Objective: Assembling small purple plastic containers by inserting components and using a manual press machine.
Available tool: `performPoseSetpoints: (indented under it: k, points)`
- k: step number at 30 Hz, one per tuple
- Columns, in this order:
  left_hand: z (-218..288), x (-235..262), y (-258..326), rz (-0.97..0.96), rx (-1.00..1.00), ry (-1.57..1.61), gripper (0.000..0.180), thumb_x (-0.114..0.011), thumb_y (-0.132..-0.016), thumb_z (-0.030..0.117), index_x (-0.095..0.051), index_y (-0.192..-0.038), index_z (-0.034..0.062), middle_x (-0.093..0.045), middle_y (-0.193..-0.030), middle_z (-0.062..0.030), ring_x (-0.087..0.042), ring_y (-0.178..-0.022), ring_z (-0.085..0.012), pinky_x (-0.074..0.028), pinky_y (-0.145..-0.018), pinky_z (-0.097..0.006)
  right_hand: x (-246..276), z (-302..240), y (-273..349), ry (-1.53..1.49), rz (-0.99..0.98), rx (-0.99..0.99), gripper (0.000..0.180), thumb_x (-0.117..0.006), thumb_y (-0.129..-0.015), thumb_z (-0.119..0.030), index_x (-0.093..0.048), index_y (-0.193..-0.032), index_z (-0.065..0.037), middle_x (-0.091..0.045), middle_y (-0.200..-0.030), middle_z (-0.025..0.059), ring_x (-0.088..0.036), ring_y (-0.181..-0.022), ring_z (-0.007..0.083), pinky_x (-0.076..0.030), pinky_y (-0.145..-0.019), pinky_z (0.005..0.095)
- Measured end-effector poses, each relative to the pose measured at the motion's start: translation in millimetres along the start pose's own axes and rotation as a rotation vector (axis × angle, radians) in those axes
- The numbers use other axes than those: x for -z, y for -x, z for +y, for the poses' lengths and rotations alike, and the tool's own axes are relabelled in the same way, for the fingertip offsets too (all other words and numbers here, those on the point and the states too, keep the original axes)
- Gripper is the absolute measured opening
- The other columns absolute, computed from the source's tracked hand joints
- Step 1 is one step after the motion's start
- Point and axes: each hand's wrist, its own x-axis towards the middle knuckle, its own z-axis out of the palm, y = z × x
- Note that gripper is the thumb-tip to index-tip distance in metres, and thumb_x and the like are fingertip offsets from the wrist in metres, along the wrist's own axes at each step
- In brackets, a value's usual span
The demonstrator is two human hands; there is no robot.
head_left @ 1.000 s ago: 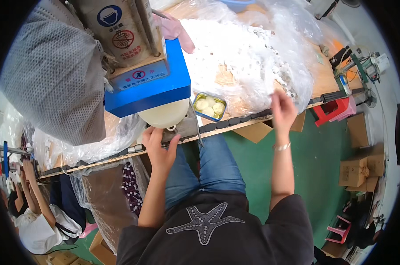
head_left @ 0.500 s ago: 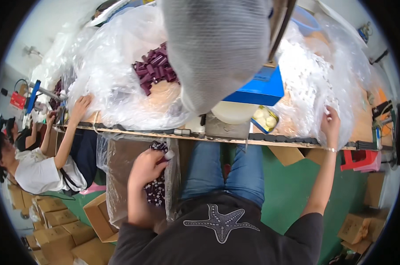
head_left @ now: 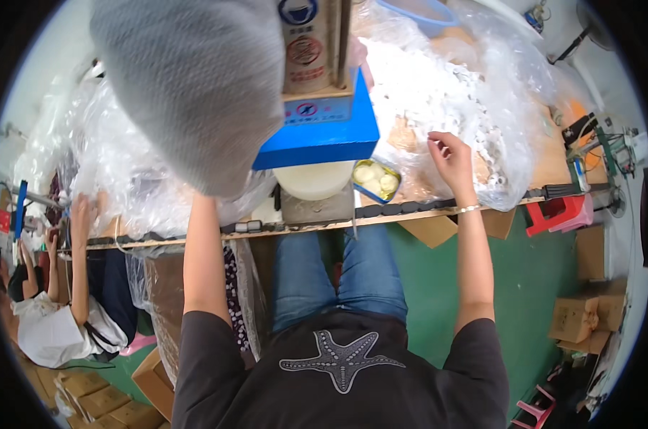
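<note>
L forearm (head_left: 204,264) now up behind gry cloth (head_left: 195,93)

The grey cloth (head_left: 195,93) hides the left hand.

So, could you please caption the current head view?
Right hand near loose white parts, left hand hidden behind grey fabric.

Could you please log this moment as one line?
left hand: hidden behind grey cover | right hand: half-curled, near white parts | open tin: beside blue machine
</note>
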Motion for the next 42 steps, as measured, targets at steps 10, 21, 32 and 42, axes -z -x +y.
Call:
performPoseSetpoints:
  k: [10,21,32,42]
  points:
    - [-54,35,40,-0.129,-0.075,-0.094,0.025,-0.063,-0.085,0.01,-0.061,-0.109,0.0013,-0.069,-0.094,-0.0168,-0.068,-0.08,-0.0263,-0.051,-0.072,-0.034,-31,27,-48,0.283,-0.076,0.085,0.015,-0.066,-0.078,-0.002,-0.069,-0.092,-0.004,-0.067,-0.094,0.0102,-0.065,-0.084,0.0289,-0.053,-0.073,0.0398]
    - [-12,62,115,-0.101,0.022,0.464,0.03,-0.057,-0.091,-0.004,-0.05,-0.12,0.0006,-0.065,-0.111,-0.0118,-0.06,-0.1,-0.0135,-0.045,-0.089,-0.026,-28,32,-62,0.279,-0.2,0.131,0.017,-0.067,-0.077,-0.002,-0.071,-0.093,-0.005,-0.065,-0.1,0.0072,-0.063,-0.081,0.0238,-0.054,-0.071,0.0343]
    - [-19,54,117,-0.011,0.044,0.522,0.032,-0.059,-0.09,-0.004,-0.049,-0.12,-0.0011,-0.066,-0.108,-0.0131,-0.061,-0.096,-0.0125,-0.047,-0.085,-0.024,-57,26,-76,0.325,-0.169,0.125,0.029,-0.068,-0.076,-0.005,-0.066,-0.105,-0.006,-0.065,-0.1,0.014,-0.062,-0.095,0.0326,-0.052,-0.083,0.0428]
    - [-4,63,120,-0.09,0.033,0.471,0.031,-0.059,-0.09,-0.005,-0.05,-0.119,-0.0009,-0.066,-0.109,-0.0124,-0.061,-0.098,-0.0137,-0.045,-0.087,-0.025,-62,22,-72,0.315,-0.211,-0.134,0.021,-0.067,-0.077,-0.016,-0.07,-0.096,-0.006,-0.07,-0.095,0.017,-0.067,-0.087,0.0355,-0.054,-0.077,0.0439]
